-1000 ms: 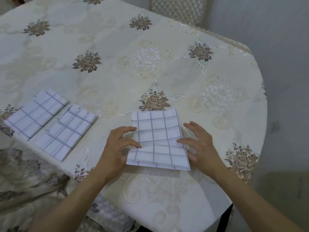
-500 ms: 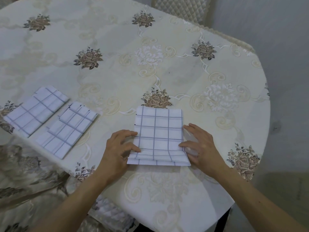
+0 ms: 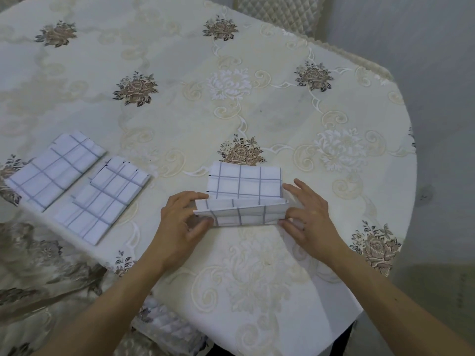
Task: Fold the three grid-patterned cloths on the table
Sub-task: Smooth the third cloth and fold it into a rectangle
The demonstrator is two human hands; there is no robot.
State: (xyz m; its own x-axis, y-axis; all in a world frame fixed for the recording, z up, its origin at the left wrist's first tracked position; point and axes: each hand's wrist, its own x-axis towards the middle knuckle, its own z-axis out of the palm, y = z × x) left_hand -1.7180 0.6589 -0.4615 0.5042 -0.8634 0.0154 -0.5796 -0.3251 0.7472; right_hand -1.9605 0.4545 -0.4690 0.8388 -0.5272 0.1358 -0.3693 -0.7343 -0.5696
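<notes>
A white cloth with a grey grid lies near the table's front, its near edge lifted and turned up toward the far side. My left hand pinches the left end of that raised edge. My right hand pinches the right end. Two more grid cloths lie folded flat at the left: one folded cloth closer to the middle, the other folded cloth at the table's left edge.
The round table wears a cream cloth with brown rose prints. A quilted chair back stands at the far side. A quilted chair seat shows below the near edge. Grey floor lies to the right.
Both hands have taken the cloth's near edge and raised it off the table, folding it toward the far side; earlier the cloth lay nearly flat under my fingers.
</notes>
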